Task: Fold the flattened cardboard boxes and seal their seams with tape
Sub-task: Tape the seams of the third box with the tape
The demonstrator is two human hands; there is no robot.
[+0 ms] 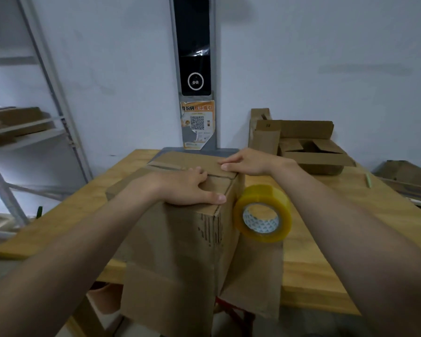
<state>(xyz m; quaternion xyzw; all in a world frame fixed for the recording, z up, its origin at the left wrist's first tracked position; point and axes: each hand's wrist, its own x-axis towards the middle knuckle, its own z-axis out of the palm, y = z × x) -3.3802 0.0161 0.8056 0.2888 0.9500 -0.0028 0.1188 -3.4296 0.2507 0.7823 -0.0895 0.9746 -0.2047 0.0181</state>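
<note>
Head cam, and nearest to us we can see the cardboard box (180, 239) standing at the near edge of the wooden counter (326, 239), its lower flaps hanging down past that edge. It's plain brown corrugated, a bit scuffed. There's dark dashed printing down its near corner, but we can't read any of it.

The left hand (187, 188) lies flat on the top flap, fingers straight and slightly spread, thumb laid along the near top edge. It's pressing, not gripping. The tape roll (263, 212) stands on its edge just right of the box, touching the box's side. It's yellowish see-through tape on a white core with a small repeating pattern that we can't make out.

A bit farther on, the right hand (248, 162) presses the far flap, fingers straight and close together, holding nothing. The seam runs across the top between the two hands, with the flaps meeting slightly unevenly.

Back right on the counter, more folded boxes (311, 152) sit in a loose pile. A thin green pen-like thing (368, 180) lies near them.

On the wall behind, an orange and white poster (197, 124) carries a QR code under a header of Chinese characters that's too blurry for us to read. Above it is a tall black panel (192, 57) with a white ring. Off to the left, a metal shelf (22, 132) holds more cardboard.
</note>
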